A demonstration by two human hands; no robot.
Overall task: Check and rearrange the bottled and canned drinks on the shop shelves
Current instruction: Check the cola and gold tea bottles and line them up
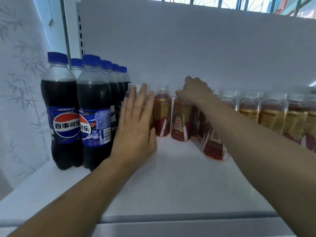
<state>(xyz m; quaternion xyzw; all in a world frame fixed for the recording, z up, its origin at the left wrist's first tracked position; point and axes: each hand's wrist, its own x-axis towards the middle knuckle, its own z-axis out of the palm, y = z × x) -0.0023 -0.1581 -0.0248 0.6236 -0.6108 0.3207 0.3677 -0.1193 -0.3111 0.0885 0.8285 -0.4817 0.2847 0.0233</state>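
My right hand (194, 90) was closed over the top of a small red and gold bottle (180, 120), which stood upright on the white shelf (179, 177) under my fingers. My left hand (136, 124) was open and flat, fingers together, just in front of another small bottle (162, 113) and holding nothing. Dark cola bottles (77, 110) with blue caps stood just left of that hand. More small bottles (273, 115) ran off to the right.

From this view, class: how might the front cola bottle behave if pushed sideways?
The front cola bottle is tall on a narrow base, so probably tips if pushed high. It looks full, likely heavy. Its neighbour stands close and would likely stop it.
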